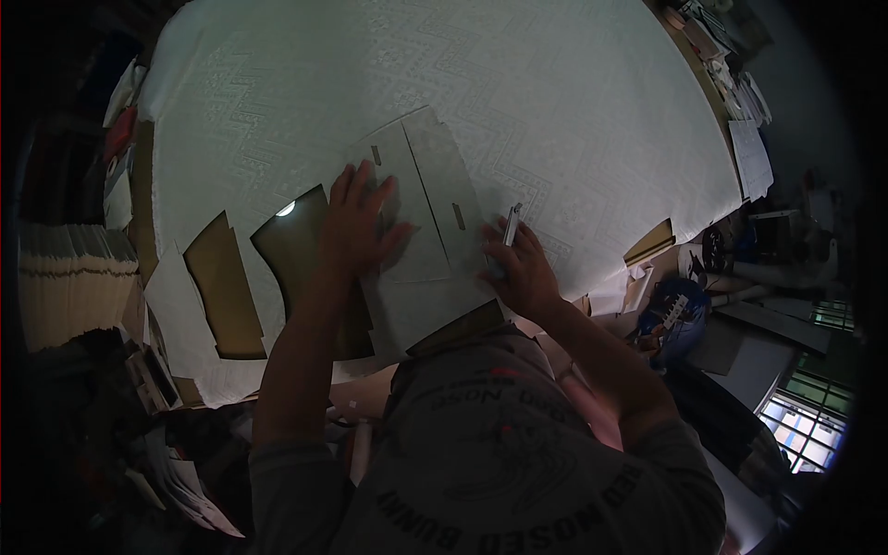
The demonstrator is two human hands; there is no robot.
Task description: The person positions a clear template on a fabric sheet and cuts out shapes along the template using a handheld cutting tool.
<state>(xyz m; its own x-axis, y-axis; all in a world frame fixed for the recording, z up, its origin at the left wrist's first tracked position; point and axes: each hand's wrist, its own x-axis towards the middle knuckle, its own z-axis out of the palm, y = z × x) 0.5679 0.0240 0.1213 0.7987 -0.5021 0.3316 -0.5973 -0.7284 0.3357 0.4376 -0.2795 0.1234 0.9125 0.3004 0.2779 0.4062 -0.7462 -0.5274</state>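
Observation:
A grey-white pattern piece (pixel 430 185) with two small slots and a long dark slit lies on the patterned white fabric (pixel 305 111). My left hand (pixel 359 222) rests on its left side, fingers spread and holding nothing. To the right of the piece, my right hand (pixel 523 264) is closed around a small metallic tool (pixel 511 225), whose tip points up and away from me. Brown, dark-edged openings or panels (pixel 225 287) show at the left, and another (pixel 458 328) sits at the near edge, close to my body.
Stacked sheets (pixel 74 287) stand left of the table. Papers (pixel 749 153) lie along the right edge. A blue object (pixel 673 319) and white machine-like parts (pixel 786 268) are at the right, beside a barred window (pixel 807 416).

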